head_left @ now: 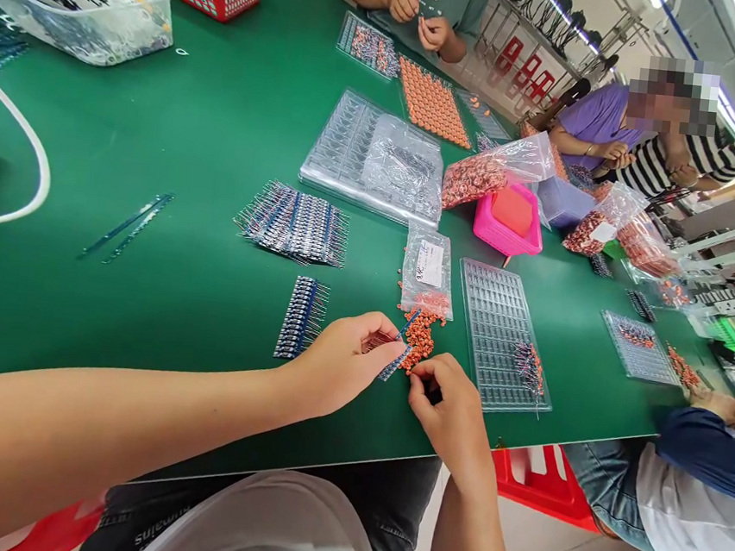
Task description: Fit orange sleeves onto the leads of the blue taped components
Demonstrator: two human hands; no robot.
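Note:
My left hand [343, 361] is closed on a short strip of blue taped components [395, 353] with thin wire leads, held just above the green table [190, 154]. My right hand [449, 409] is pinched shut beside it, its fingertips at the edge of a small pile of orange rings [423, 333]. What the right fingers hold is too small to make out. A clear tray [502, 332] with a few finished parts lies just right of the hands. Another cut strip of blue components [302, 315] lies left of my left hand.
A bigger bundle of blue strips [295, 223], a small bag [427, 273], clear trays [375, 159], a pink bin [508, 224] and bags of orange rings [481, 176] lie further back. Other people sit at the far and right sides. A plastic tub [75, 0] stands far left.

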